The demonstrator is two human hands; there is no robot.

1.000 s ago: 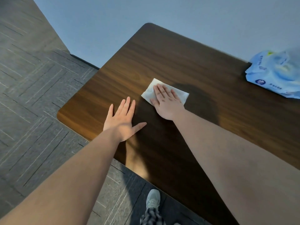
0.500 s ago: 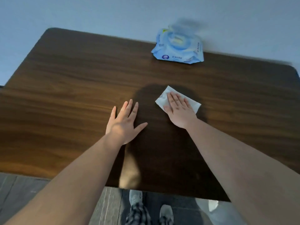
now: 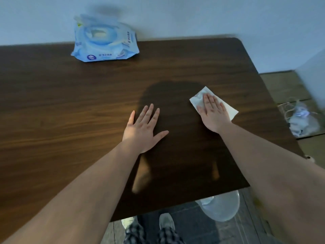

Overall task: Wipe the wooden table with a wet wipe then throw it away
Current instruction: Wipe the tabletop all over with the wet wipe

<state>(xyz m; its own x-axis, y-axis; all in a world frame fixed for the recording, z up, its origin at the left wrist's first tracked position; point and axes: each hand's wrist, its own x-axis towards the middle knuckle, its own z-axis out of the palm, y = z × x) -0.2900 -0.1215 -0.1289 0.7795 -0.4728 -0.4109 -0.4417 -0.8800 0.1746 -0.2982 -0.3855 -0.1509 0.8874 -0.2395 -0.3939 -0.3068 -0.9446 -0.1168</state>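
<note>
A dark wooden table [image 3: 70,106] fills most of the view. My right hand [image 3: 212,114] lies flat on a white wet wipe [image 3: 197,100], pressing it onto the table's right half; the wipe shows on both sides of my fingers. My left hand [image 3: 143,130] rests flat on the wood to the left of it, fingers spread, holding nothing.
A blue pack of wet wipes [image 3: 103,44] lies at the table's far edge by the wall. Under the near right corner stands a bin with a clear bag [image 3: 221,208]. A box with clutter [image 3: 302,120] sits on the floor to the right. My feet [image 3: 165,222] are below the near edge.
My right hand has slid the wipe to the right across the table. The view has swung right, so the wipe pack now sits at the far left. My left hand stays flat.
</note>
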